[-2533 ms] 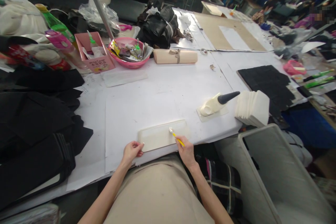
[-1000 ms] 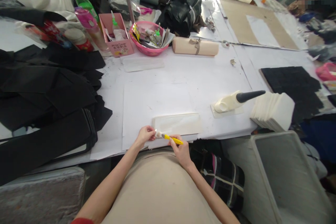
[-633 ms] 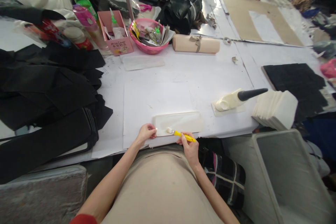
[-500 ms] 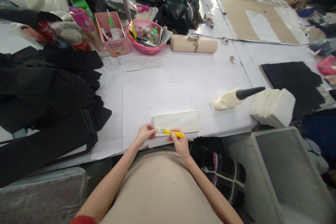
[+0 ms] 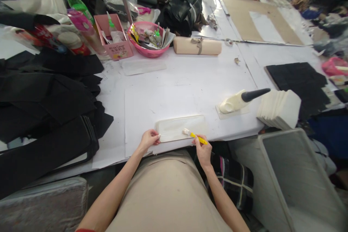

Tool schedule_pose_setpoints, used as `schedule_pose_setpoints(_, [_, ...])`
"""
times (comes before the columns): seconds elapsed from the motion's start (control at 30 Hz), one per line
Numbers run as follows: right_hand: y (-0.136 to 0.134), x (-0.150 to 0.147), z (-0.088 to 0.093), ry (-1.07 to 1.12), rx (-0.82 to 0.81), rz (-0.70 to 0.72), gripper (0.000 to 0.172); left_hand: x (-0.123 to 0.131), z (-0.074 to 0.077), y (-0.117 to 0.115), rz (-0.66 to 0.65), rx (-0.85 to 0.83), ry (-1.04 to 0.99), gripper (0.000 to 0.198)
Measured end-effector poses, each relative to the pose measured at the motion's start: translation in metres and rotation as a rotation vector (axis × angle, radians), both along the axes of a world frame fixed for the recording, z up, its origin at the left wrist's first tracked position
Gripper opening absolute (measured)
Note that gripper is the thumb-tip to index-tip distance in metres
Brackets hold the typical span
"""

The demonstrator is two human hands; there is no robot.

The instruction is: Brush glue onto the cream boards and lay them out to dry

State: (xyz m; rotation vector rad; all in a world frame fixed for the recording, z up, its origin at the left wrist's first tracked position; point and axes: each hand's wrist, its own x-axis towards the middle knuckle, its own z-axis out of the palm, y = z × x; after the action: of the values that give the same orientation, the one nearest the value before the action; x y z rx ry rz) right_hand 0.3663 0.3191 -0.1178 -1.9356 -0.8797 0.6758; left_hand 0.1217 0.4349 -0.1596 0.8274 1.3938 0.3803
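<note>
My right hand (image 5: 203, 151) is closed around the yellow handle of a paintbrush (image 5: 198, 137). The pale bristles rest on or just over the top of a stack of long white strips (image 5: 174, 127), right of its middle. At the lower left corner of that stack, my left hand (image 5: 149, 140) pinches the edge with thumb and fingertips. How many layers it grips is too small to tell. Off to the right, a cream bottle (image 5: 233, 103) with a dark pointed tip lies on a pale sheet.
Black cut pieces (image 5: 46, 94) cover the left side. A pink box (image 5: 115, 49), a pink basket (image 5: 149, 52) of small tools and a tied beige roll (image 5: 198, 46) stand behind. White pieces (image 5: 280, 110) are stacked at right, above a grey bin (image 5: 293, 174) beside the table edge.
My right hand and the brush have moved right along the strips, away from the left end. My left hand stays at the same corner. The view has shifted slightly.
</note>
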Motion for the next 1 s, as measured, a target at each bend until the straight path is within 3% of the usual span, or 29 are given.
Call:
schedule_pose_setpoints(0.1, [-0.009,0.026,0.008,-0.203,-0.009,-0.094,0.031,0.000,-0.002,0.000,-0.019,0.014,0.015,0.019])
schedule_pose_setpoints(0.2, [-0.014,0.017,0.022,-0.316,0.016,-0.053,0.028,0.000,-0.001,0.000,-0.039,0.026,0.037,0.019])
schedule_pose_setpoints(0.33, [-0.011,-0.035,0.029,-0.050,0.043,0.248,0.021,0.002,0.002,0.000,-0.066,0.049,0.063,0.018])
schedule_pose_setpoints(0.43, [-0.010,-0.048,0.021,0.058,0.033,0.287,0.021,0.003,0.004,0.001,-0.083,0.059,0.084,0.017])
schedule_pose_setpoints(0.53, [-0.018,-0.018,0.014,-0.044,0.005,0.120,0.024,0.003,0.005,0.001,-0.093,0.055,0.088,0.019])
schedule_pose_setpoints(0.67, [-0.032,0.023,0.021,-0.331,-0.002,-0.030,0.026,0.002,0.003,0.001,-0.109,0.064,0.105,0.020])
schedule_pose_setpoints(0.73, [-0.034,0.022,0.024,-0.414,0.016,0.041,0.024,0.001,0.002,0.001,-0.120,0.075,0.116,0.021])
schedule_pose_setpoints(0.87, [-0.034,0.003,0.019,-0.396,0.017,0.383,0.023,0.000,0.002,0.000,-0.141,0.105,0.130,0.025])
schedule_pose_setpoints(0.93, [-0.037,0.009,0.015,-0.387,0.006,0.327,0.024,0.000,0.004,0.000,-0.141,0.103,0.140,0.028])
schedule_pose_setpoints(1.0, [-0.042,0.028,0.017,-0.427,-0.001,0.147,0.024,0.001,0.007,0.001,-0.139,0.098,0.146,0.030])
